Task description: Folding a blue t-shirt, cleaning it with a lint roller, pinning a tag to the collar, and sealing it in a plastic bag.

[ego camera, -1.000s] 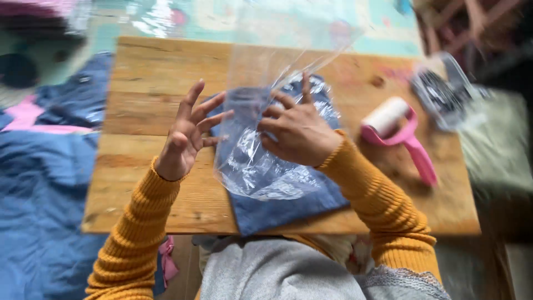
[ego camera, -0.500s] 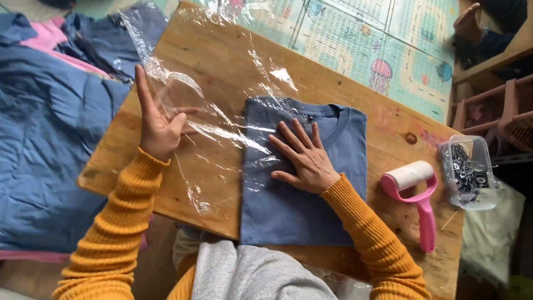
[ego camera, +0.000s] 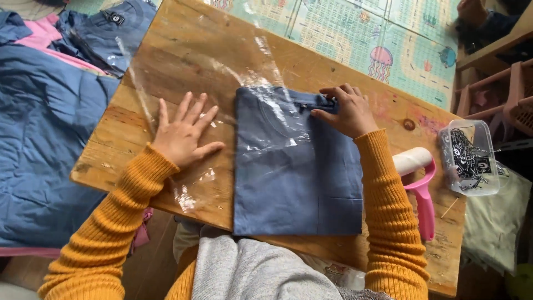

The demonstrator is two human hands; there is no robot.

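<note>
while a folded blue t-shirt (ego camera: 297, 178) lies near the front edge of the wooden counter (ego camera: 183, 50), the person's left hand (ego camera: 183, 136) rests flat on a clear plastic bag (ego camera: 211, 83), fingers (ego camera: 186, 108) spread wide and gripping nothing. the bag is spread over the counter's left half, its right part overlapping the shirt's upper left corner. the right hand (ego camera: 347, 111) sits at the shirt's collar, fingers curled and pinching the neckline. to the right of that yellow-sleeved arm lies a pink lint roller (ego camera: 419, 186), and beside it a clear plastic box (ego camera: 469, 161) of small dark items. more blue clothing (ego camera: 44, 139) is heaped on the floor at left.
</note>
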